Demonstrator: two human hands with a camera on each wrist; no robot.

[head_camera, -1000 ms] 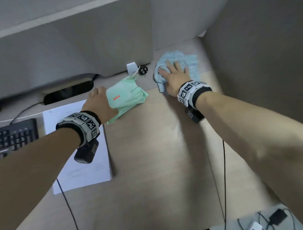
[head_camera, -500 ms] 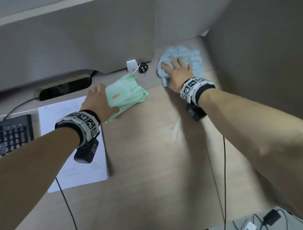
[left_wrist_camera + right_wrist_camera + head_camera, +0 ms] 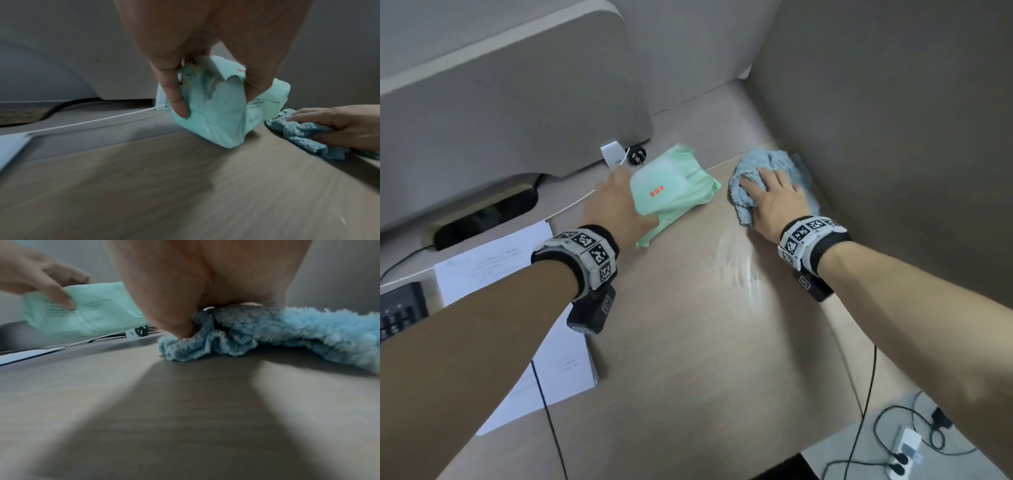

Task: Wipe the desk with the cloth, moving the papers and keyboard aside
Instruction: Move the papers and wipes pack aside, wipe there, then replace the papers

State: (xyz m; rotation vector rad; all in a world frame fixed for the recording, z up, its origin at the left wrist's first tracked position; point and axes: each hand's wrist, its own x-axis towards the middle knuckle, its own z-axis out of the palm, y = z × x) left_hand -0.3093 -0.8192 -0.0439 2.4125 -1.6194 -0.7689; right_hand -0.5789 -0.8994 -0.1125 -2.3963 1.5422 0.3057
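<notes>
A fluffy blue cloth (image 3: 774, 164) (image 3: 287, 331) lies bunched on the wooden desk (image 3: 688, 342) near the right partition. My right hand (image 3: 774, 195) presses flat on it, thumb tip against the cloth's left edge. My left hand (image 3: 616, 202) (image 3: 216, 102) grips a green wipes pack (image 3: 671, 185) (image 3: 222, 113) by its near end and holds it tilted just above the desk, left of the cloth. White papers (image 3: 493, 260) lie at the left under my left forearm. A black keyboard (image 3: 400, 311) shows at the far left edge.
A damp streak (image 3: 736, 260) marks the desk below the cloth. A white adapter (image 3: 613, 156) and black plug (image 3: 636, 157) sit against the grey back panel, beside a cable slot (image 3: 482, 216). The tall partition (image 3: 893, 137) walls the right side. A power strip (image 3: 904, 452) lies on the floor.
My left hand took hold of the green pack and raised it off the desk. My right hand slid the cloth back toward me along the right partition, leaving a damp streak.
</notes>
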